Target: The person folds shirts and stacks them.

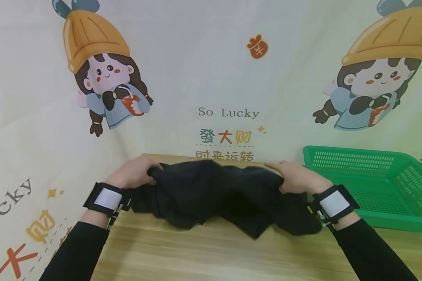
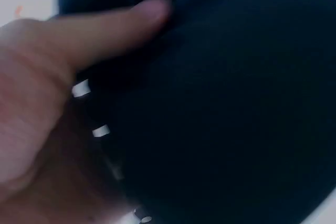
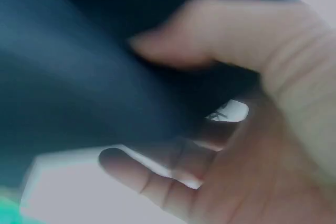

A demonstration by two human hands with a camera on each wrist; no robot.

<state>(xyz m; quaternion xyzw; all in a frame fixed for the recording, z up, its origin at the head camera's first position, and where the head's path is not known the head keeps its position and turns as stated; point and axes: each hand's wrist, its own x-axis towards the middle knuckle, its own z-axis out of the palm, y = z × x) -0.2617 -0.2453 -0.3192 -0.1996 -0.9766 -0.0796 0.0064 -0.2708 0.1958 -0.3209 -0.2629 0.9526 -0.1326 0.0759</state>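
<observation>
A crumpled black cloth (image 1: pixel 204 191) stretches between both hands above the wooden table, its lower edge hanging in uneven folds with one pointed corner near the middle. At its left end the left hand (image 1: pixel 135 173) grips the upper edge. The left wrist view has that thumb (image 2: pixel 115 30) lying across the dark fabric (image 2: pixel 220 103). The right hand (image 1: pixel 300 177) pinches the cloth's right end. In the right wrist view, the thumb (image 3: pixel 194 35) presses on the fabric (image 3: pixel 79 77) from above, while the little finger (image 3: pixel 147 182) extends away below it. What kind of cloth it is cannot be told.
A green plastic basket (image 1: pixel 355 220) with perforated walls stands to the right, close beside the right hand. Light wood table (image 1: pixel 197 257) extends in front of the cloth. Behind and to the left hangs a pale printed sheet (image 1: pixel 197 58) with cartoon figures and lettering.
</observation>
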